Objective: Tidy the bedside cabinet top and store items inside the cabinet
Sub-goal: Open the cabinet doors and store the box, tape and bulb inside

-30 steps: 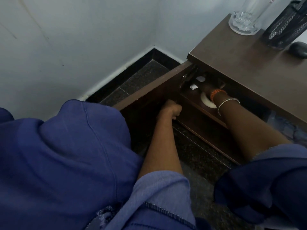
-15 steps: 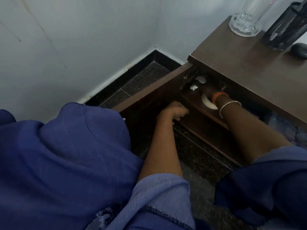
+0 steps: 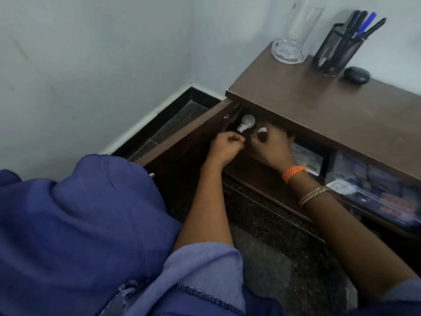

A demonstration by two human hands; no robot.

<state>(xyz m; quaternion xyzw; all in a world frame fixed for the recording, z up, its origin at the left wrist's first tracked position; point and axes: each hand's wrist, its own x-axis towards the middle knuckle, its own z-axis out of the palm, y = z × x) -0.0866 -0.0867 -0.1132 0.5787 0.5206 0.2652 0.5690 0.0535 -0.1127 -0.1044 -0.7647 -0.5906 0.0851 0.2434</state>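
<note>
Because the right hand (image 3: 271, 144) curls over a small white item, hidden in its grip, on the dark wooden cabinet shelf (image 3: 262, 176), it could knock the white light bulb (image 3: 315, 124) lying just beside. Left hand (image 3: 225, 144) is fisted, contents unclear. Overhanging brown cabinet top (image 3: 319, 106) and open door (image 3: 182, 135) cramp the opening.

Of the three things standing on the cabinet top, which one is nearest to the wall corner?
The tall clear glass. It stands at the back left corner of the cabinet top; the mesh pen holder and small black case sit further right.
</note>
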